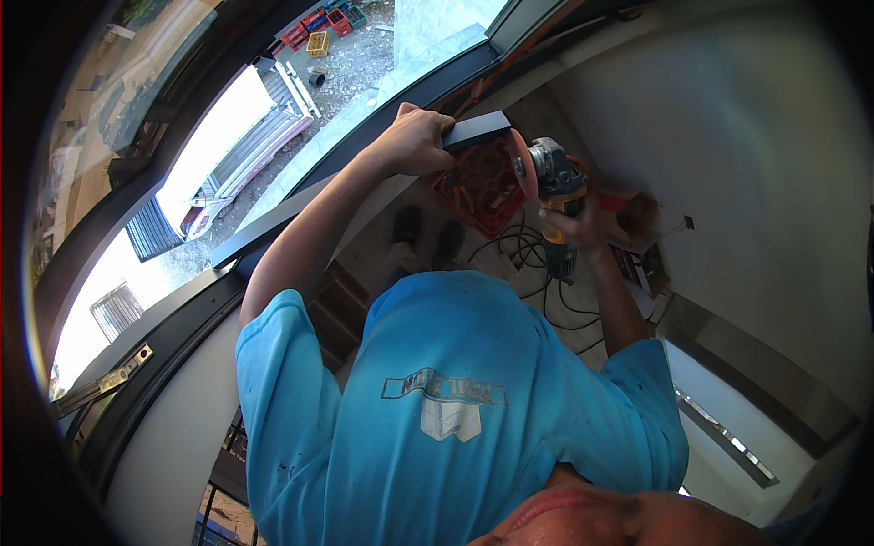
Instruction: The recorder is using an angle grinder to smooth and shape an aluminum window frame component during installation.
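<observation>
Window frame [437, 86]: dark, runs alongside the work; a slip could gouge it.
Metal profile [478, 130]: grey, beside the frame, end right at the disc [523, 164]; contact can't be confirmed. No clamp visible at that end, so it could chatter or twist.
Red crate [496, 223]: on the floor below, contents unclear; hot grit could drop in.
Cord [526, 244]: loose loops on the floor near the shoes [448, 241]; a snag could yank the tool.
Angle grinder [560, 187]: one-handed; if the disc binds, kickback could beat a single wrist.
Left grip [414, 141]: bare, clamped on the profile close to its end; a disc skipping along the bar could reach the fingers.
Right grip [587, 223]: wrapped round the grinder body; sweat or vibration could loosen it.
Disc: reddish, guard not evident; side load could crack it.
</observation>
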{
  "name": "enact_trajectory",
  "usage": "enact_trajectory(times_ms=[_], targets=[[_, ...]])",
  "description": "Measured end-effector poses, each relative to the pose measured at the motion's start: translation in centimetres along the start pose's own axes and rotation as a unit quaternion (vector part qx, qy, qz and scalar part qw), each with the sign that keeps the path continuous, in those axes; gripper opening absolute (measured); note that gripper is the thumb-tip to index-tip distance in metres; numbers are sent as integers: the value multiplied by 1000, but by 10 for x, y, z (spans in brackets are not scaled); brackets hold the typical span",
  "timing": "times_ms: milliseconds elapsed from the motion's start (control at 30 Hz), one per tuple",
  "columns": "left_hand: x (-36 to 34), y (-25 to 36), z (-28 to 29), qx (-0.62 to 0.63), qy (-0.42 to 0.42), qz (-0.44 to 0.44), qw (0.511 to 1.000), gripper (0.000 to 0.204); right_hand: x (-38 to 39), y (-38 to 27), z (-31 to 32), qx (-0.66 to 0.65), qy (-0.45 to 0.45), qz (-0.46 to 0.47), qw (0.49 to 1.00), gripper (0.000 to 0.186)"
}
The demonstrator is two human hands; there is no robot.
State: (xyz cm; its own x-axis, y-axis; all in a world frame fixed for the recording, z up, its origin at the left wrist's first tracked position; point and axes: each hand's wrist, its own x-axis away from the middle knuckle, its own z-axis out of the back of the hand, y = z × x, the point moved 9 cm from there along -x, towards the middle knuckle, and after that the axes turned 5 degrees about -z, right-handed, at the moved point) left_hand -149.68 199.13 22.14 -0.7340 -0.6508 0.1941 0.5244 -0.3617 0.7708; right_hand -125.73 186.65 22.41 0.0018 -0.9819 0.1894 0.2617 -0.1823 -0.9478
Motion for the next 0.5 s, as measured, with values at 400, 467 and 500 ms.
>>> enact_trajectory(times_ms=[400,467,500], targets=[[1,2,-1,4,-12,-4,1000,27,-2,2,-1,26,-6,-5,1000,86],[1,3,-1,2,-16,-3,1000,27,-3,8,0,30,-6,-8,1000,87],[0,4,0,3,-9,-8,1000,26,-3,11,2,40,1,0,999,87]])
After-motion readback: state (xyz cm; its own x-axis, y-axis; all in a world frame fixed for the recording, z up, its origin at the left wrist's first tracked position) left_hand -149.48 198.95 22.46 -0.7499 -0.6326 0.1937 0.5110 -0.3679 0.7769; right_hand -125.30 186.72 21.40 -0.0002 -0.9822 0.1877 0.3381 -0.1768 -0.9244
